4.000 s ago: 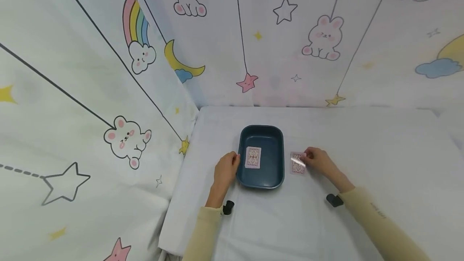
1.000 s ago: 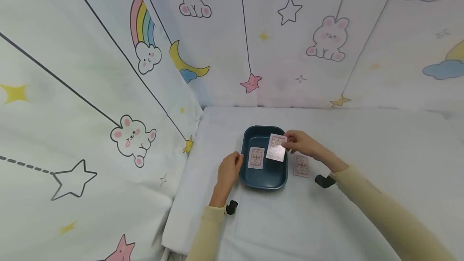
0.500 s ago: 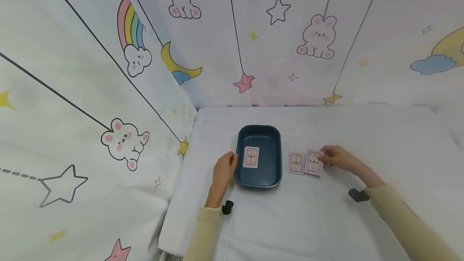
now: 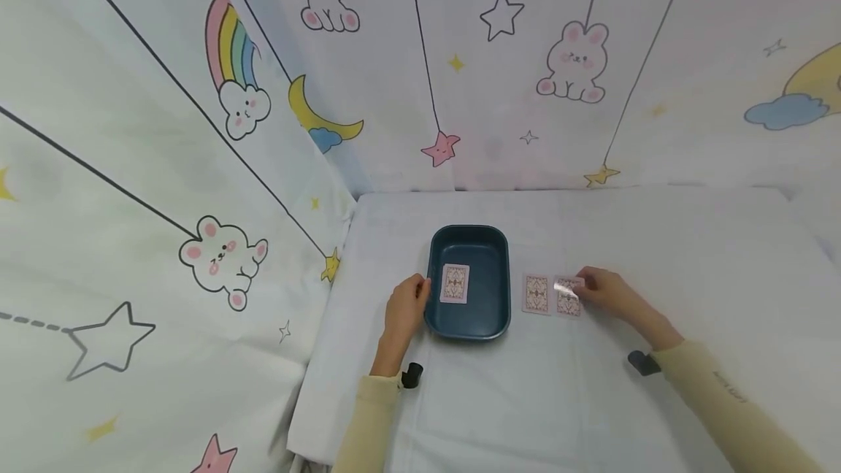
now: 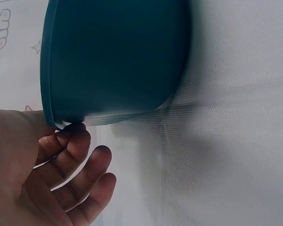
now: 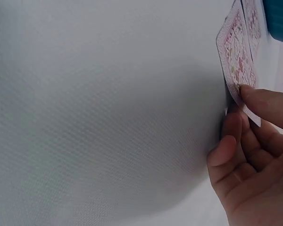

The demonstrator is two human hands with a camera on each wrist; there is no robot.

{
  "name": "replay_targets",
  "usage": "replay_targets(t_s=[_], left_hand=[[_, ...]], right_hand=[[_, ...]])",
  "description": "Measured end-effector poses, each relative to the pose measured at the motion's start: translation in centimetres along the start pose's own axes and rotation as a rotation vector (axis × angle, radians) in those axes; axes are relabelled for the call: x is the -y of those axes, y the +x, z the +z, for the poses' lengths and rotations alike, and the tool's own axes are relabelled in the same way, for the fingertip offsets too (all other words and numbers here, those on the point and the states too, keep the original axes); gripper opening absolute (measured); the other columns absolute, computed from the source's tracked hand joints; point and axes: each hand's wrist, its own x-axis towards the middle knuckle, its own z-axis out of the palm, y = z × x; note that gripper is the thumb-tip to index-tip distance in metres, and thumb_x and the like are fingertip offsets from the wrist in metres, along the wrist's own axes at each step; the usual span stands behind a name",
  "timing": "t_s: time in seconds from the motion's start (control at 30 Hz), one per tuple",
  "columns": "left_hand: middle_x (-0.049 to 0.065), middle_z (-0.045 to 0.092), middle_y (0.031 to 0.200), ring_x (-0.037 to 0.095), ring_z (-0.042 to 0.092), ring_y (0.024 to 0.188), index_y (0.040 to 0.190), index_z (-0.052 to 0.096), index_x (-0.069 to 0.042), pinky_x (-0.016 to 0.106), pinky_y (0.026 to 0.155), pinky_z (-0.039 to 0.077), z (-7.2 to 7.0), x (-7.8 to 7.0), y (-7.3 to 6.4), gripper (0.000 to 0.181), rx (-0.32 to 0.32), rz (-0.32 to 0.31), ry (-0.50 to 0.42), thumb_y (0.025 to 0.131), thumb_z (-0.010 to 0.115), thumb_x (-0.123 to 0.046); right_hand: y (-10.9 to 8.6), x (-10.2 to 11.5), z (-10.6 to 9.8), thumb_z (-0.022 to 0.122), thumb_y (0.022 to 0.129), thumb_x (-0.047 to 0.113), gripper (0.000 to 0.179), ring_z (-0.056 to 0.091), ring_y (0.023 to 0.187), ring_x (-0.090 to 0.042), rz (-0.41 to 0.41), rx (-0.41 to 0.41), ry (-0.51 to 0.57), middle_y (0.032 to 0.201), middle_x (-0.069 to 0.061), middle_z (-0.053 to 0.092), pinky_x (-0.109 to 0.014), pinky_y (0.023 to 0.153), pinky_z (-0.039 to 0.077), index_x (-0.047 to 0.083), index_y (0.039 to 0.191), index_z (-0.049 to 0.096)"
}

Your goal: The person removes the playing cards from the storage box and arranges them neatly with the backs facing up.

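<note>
My left hand (image 4: 405, 307) grips the left rim of a dark blue rectangular tray (image 4: 489, 312). In the left wrist view, its thumb lies over the tray's edge (image 5: 48, 56), with fingers curled below. One playing card (image 4: 455, 284), patterned back up, lies inside the tray on the left. Right of the tray, two more cards sit side by side on the cloth. The nearer one to the tray is a patterned-back card (image 4: 536, 294). The outer card (image 4: 568, 298) is pinched at its right edge by my right hand (image 4: 607, 292), thumb on top (image 6: 264, 103) and fingers underneath.
A white cloth (image 4: 499, 400) covers the table. Behind it and to the left hang white sheets (image 4: 394, 93) printed with rabbits, stars and clouds. Each wrist carries a small black camera (image 4: 412, 376).
A second ago my right hand held a card above the tray's right side. It has since moved right and lowered that card beside the other one. The left hand has stayed on the tray.
</note>
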Motion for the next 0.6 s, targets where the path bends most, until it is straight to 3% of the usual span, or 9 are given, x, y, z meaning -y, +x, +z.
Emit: replay_targets(t_s=[0.2, 0.37, 0.47, 0.6], left_hand=[[0.000, 0.054, 0.070, 0.013, 0.048, 0.061, 0.088, 0.063, -0.012, 0.026, 0.054, 0.037, 0.0, 0.0, 0.1, 0.027, -0.003, 0.008, 0.003, 0.104, 0.054, -0.032], [0.000, 0.053, 0.071, 0.012, 0.047, 0.061, 0.088, 0.063, -0.012, 0.025, 0.054, 0.036, 0.0, 0.0, 0.1, 0.028, -0.005, 0.009, 0.006, 0.105, 0.054, -0.032], [0.000, 0.053, 0.071, 0.012, 0.047, 0.061, 0.088, 0.063, -0.012, 0.025, 0.054, 0.036, 0.0, 0.1, 0.0, 0.028, -0.003, 0.007, 0.003, 0.105, 0.053, -0.033], [0.000, 0.054, 0.071, 0.012, 0.048, 0.061, 0.089, 0.063, -0.011, 0.025, 0.053, 0.037, 0.0, 0.0, 0.0, 0.028, 0.001, 0.005, -0.008, 0.105, 0.054, -0.032]], right_hand=[[0.1, 0.4, 0.4, 0.065, 0.094, 0.015, 0.023, 0.055, 0.078, -0.020, 0.008, -0.028, -0.038, 0.087, -0.010, 0.061, -0.032, 0.068, 0.045, -0.003, 0.107, 0.060], [0.1, 0.4, 0.9, 0.068, 0.092, 0.015, 0.028, 0.057, 0.083, -0.028, -0.005, -0.090, -0.076, 0.093, -0.018, 0.058, -0.043, 0.073, 0.050, -0.005, 0.108, 0.057], [-0.1, 0.4, 1.1, 0.069, 0.091, 0.015, 0.024, 0.056, 0.084, -0.029, -0.016, -0.129, -0.111, 0.097, -0.020, 0.056, -0.046, 0.075, 0.050, -0.002, 0.104, 0.059], [-0.2, 0.4, 1.4, 0.070, 0.091, 0.015, 0.016, 0.055, 0.080, -0.026, -0.028, -0.157, -0.156, 0.095, -0.018, 0.056, -0.042, 0.073, 0.048, 0.001, 0.097, 0.065]])
